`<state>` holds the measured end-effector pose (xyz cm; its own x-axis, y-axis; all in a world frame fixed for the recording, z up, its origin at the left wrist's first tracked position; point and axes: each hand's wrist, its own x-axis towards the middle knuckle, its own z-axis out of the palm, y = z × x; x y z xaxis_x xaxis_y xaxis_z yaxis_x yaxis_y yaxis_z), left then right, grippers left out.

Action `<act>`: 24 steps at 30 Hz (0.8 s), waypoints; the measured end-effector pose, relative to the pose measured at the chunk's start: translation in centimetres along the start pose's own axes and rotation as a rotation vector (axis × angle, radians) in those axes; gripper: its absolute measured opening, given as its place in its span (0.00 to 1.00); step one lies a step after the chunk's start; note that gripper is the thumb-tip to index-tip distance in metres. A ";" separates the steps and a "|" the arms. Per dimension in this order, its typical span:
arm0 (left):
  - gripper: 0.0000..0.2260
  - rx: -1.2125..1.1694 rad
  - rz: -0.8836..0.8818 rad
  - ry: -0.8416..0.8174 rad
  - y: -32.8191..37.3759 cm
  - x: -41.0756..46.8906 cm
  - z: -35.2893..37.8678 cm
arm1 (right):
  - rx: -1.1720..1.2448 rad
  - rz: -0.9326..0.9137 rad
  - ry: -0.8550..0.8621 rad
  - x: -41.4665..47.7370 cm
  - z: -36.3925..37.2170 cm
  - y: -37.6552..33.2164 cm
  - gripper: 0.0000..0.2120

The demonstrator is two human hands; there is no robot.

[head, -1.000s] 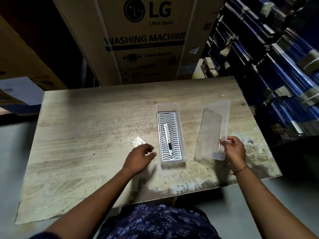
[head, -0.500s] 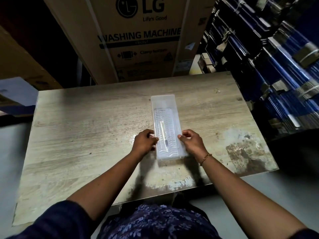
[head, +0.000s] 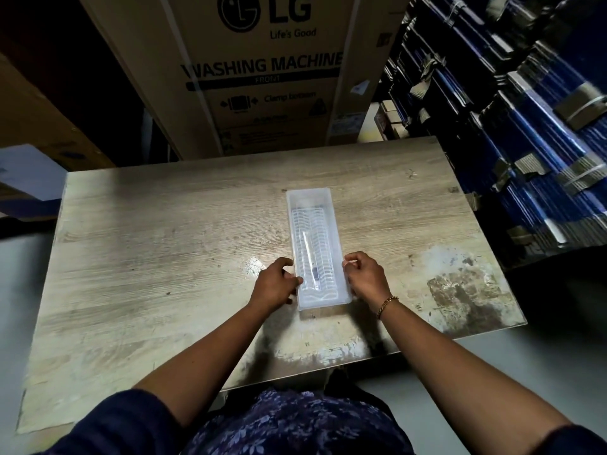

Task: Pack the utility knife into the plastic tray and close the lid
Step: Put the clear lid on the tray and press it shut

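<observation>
A long translucent plastic tray (head: 341, 284) lies lengthwise on the wooden table (head: 164, 257), with its frosted lid (head: 308, 200) resting on top. Through the lid I make out the utility knife (head: 310, 257), slim and pale with a dark slider near its close end, lying on a wavy ribbed insert. My left hand (head: 274, 284) presses its fingertips against the tray's near left edge. My right hand (head: 366, 277), with a gold bracelet on the wrist, grips the near right edge. Both hands are at the lid's rim.
A large LG washing machine carton (head: 262, 70) stands behind the table. Stacks of blue bundled packs (head: 512, 119) rise along the right side. A small shiny scrap (head: 256, 266) lies on the table just left of my left hand. The right part of the tabletop is worn and stained.
One second ago the lid was off, held by my right hand to the right of the open tray. Now it lies on the tray, with both hands at its near edges.
</observation>
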<state>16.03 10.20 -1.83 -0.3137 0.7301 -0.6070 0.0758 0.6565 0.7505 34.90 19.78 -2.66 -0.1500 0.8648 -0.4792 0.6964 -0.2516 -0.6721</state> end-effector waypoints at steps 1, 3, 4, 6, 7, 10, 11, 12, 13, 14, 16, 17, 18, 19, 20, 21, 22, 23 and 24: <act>0.27 0.020 0.000 -0.014 -0.2 0.0 -0.1 | -0.033 -0.029 -0.058 -0.2 -0.4 -0.1 0.19; 0.42 0.199 0.081 -0.051 -0.7 0.1 -0.4 | -0.268 -0.186 -0.218 -0.6 -1.6 -0.3 0.35; 0.47 0.354 0.159 -0.081 -1.1 0.1 -0.6 | -0.429 -0.275 -0.283 -0.6 -2.1 -0.3 0.42; 0.51 0.670 0.302 -0.132 -1.6 0.2 -0.9 | -0.670 -0.388 -0.388 -0.8 -2.9 -0.4 0.46; 0.50 0.800 0.341 -0.141 -1.8 0.3 -1.0 | -0.744 -0.406 -0.416 -0.8 -3.2 -0.4 0.46; 0.49 1.053 0.377 -0.113 -1.7 0.7 -1.3 | -0.866 -0.410 -0.410 -0.5 -3.4 -0.8 0.45; 0.49 1.087 0.379 -0.112 -1.6 0.6 -1.4 | -0.895 -0.412 -0.393 -0.4 -3.3 -1.1 0.46; 0.49 1.096 0.378 -0.108 -1.5 0.6 -1.4 | -0.918 -0.412 -0.379 -0.3 -3.3 -1.3 0.46; 0.50 1.091 0.380 -0.096 -1.2 0.6 -1.5 | -0.927 -0.420 -0.360 0.0 -3.2 -1.6 0.47; 0.50 1.068 0.386 -0.085 -0.9 0.7 -1.6 | -0.921 -0.428 -0.345 0.3 -3.1 -2.0 0.47; 0.51 1.030 0.402 -0.059 0.1 0.9 -1.9 | -0.901 -0.445 -0.325 1.3 -3.1 -3.3 0.50; 0.51 1.039 0.408 -0.053 0.5 1.2 -2.0 | -0.909 -0.448 -0.328 1.8 -3.0 -3.8 0.53; 0.51 1.068 0.410 -0.059 0.9 1.5 -2.2 | -0.932 -0.446 -0.340 2.4 -3.1 -4.3 0.55; 0.52 1.099 0.396 -0.080 1.2 1.9 -2.4 | -0.970 -0.434 -0.360 2.8 -3.1 -4.7 0.55; 0.52 1.121 0.379 -0.102 1.3 2.3 -2.6 | -1.006 -0.420 -0.374 3.2 -3.1 -5.0 0.55; 0.52 1.137 0.359 -0.122 1.4 2.6 -2.7 | -1.034 -0.407 -0.378 3.4 -3.2 -5.1 0.55; 0.52 1.141 0.345 -0.130 1.2 2.9 -2.8 | -1.040 -0.396 -0.379 3.7 -3.1 -5.0 0.55; 0.53 1.150 0.346 -0.128 1.2 2.8 -2.8 | -1.048 -0.409 -0.362 3.6 -3.0 -5.0 0.56; 0.53 1.166 0.352 -0.123 1.1 2.8 -2.8 | -1.039 -0.414 -0.357 3.8 -2.9 -4.9 0.55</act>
<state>12.61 12.43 -1.93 -0.0181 0.8737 -0.4861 0.9607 0.1499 0.2337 32.90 25.54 0.44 -0.5729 0.5847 -0.5744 0.7616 0.6388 -0.1093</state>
